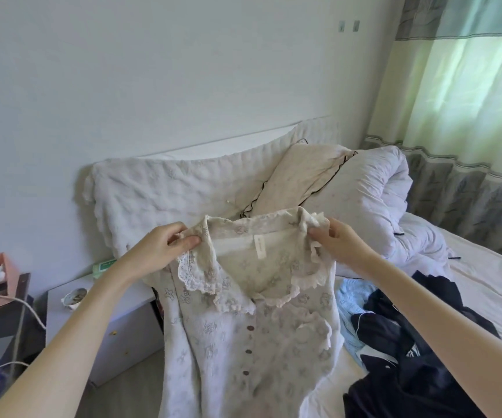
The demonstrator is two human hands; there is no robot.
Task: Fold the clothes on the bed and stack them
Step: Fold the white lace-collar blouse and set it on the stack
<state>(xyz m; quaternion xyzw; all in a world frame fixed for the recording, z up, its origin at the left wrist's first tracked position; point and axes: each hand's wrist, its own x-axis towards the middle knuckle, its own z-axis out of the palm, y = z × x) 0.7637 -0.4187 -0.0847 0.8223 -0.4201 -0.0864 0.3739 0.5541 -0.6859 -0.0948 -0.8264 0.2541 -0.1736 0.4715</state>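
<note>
Both arms reach in from the bottom corners toward the middle of the frame. The left hand (165, 248) has its grip clamped on the left shoulder of a cream blouse (243, 336), thumb and fingers pinching the cloth beside the collar. The right hand (338, 244) has its grip clamped on the right shoulder in the same way. The blouse hangs between them in the centre, front facing the camera, with a lace-edged collar (204, 279), a row of brown buttons (247, 351) down the middle and a white label (258, 245) inside the neck.

At lower right, a dark navy garment (409, 357) lies crumpled on the bed (485, 285), with a light blue knit (352, 297) just beside it and partly under it. At lower left stands a white bench (117, 321) with a small dish (74, 297) on it.

Farther back, in the middle of the frame, a white pillow (165, 188), a cream pillow (301, 176) and a rolled duvet (373, 191) lie against the wall. A green curtain (466, 86) fills the upper right.
</note>
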